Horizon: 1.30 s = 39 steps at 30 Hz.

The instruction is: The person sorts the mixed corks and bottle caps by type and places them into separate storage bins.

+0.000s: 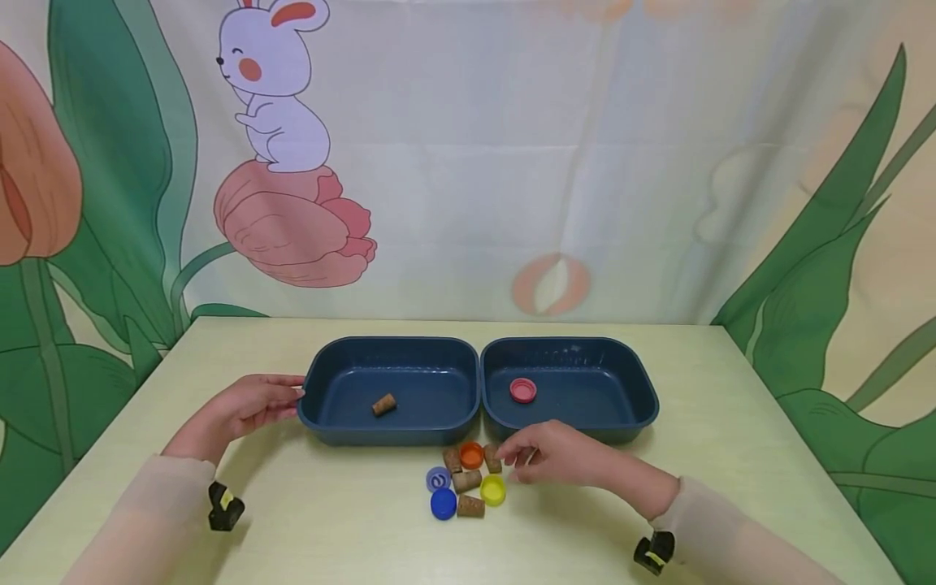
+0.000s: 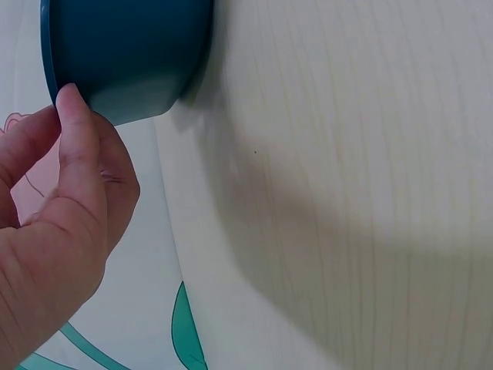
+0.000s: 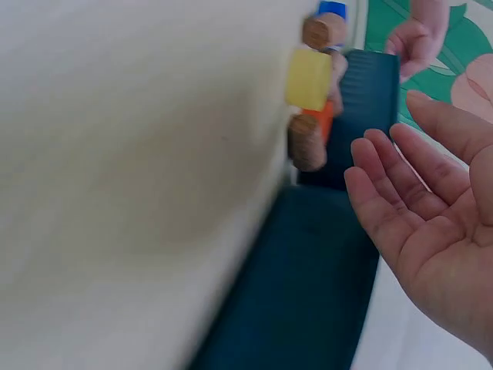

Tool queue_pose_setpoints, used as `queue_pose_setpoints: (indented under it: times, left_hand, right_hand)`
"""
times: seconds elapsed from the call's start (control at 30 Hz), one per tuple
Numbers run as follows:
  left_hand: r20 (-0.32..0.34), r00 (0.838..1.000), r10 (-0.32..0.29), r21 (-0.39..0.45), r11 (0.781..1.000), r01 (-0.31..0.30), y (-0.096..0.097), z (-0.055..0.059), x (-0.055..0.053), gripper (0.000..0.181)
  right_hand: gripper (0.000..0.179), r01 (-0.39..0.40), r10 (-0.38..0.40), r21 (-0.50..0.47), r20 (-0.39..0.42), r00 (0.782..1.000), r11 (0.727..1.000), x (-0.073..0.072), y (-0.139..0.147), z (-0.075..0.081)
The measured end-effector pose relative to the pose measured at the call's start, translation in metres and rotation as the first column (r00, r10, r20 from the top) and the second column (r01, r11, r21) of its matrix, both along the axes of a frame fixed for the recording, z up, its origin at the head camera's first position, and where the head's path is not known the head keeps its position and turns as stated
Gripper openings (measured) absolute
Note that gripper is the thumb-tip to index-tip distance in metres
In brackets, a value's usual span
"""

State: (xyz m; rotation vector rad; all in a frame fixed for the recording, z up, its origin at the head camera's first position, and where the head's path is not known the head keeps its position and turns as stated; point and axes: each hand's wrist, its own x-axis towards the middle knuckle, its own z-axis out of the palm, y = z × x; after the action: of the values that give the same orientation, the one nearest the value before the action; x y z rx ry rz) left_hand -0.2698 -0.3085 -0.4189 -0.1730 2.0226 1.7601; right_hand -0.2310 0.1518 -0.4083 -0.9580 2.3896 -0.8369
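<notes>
My left hand [image 1: 252,406] pinches the left end rim of the left dark blue box [image 1: 387,435], thumb on the outer wall in the left wrist view. My right hand [image 1: 559,455] hangs in front of the right dark blue box [image 1: 632,382], fingers loosely bent and palm bare in the right wrist view. Its fingertips are right beside a cork [image 1: 493,460] at the edge of a small group. That group also holds an orange cap [image 1: 471,455], a yellow cap [image 1: 493,490], a blue cap [image 1: 443,504], a pale violet cap [image 1: 438,479] and several more corks [image 1: 471,507].
One cork [image 1: 383,405] lies in the left box and a red cap [image 1: 522,390] in the right box. The boxes stand side by side on a pale table [image 1: 329,520]. Behind them hangs a printed cloth [image 1: 453,203] with a rabbit and flowers.
</notes>
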Motion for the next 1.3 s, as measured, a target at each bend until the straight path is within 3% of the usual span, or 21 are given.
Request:
queue_pose_setpoints:
  times: [0.23,0.73,1.07,1.3]
  left_hand:
    - [0.009,1.0,0.007,-0.014,1.0,-0.007,-0.001,-0.001,0.0,0.06]
    - [-0.011,1.0,-0.01,0.0,1.0,0.01,-0.001,0.0,0.0,0.06]
    - [0.005,1.0,-0.002,-0.018,1.0,0.002,0.0,0.0,0.0,0.06]
    - [-0.002,1.0,-0.007,-0.014,1.0,0.007,-0.001,-0.001,0.0,0.06]
  right_hand:
    - [0.033,-0.007,0.007,0.01,0.023,1.0,1.0,0.003,-0.004,-0.015]
    - [0.039,0.034,-0.034,0.021,0.004,0.999,0.999,0.007,-0.011,-0.024]
    - [0.04,-0.043,0.056,0.075,-0.184,0.981,0.996,0.009,-0.015,-0.031]
    - [0.036,-0.051,0.071,0.082,-0.26,0.963,0.995,0.011,-0.018,-0.034]
